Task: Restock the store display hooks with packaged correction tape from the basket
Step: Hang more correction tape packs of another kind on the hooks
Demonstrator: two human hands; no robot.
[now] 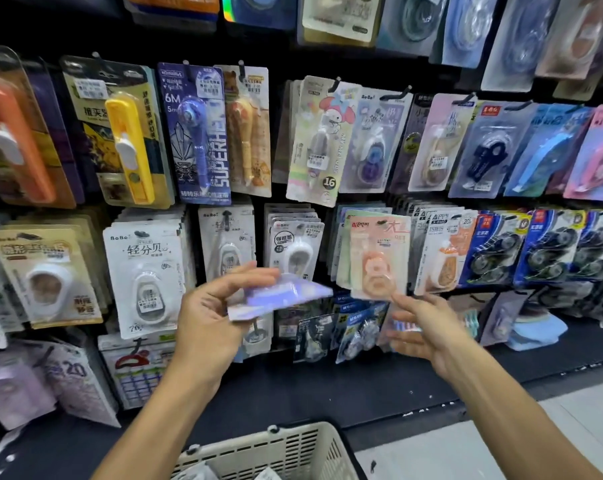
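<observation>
- Pinched between the thumb and curled fingers of our left hand [210, 317], just left of the frame's centre, is one flat purple-and-white blister pack of correction tape [279, 296]; it is blurred and lies nearly level in front of the display.
- Our right hand [428, 330], right of centre, holds nothing; its fingers are spread and loosely bent, apart from the pack, with the fingertips near the lower edge of a peach-coloured carded tape pack [378, 258] hanging on the middle row.
- We count one cream plastic lattice basket [293, 448] at the bottom centre, with pale packets inside that we cannot count.
- We see three rows of black display hooks [334, 85] filled with carded packs across the dark wall; the lowest row is partly hidden by our arms.
</observation>
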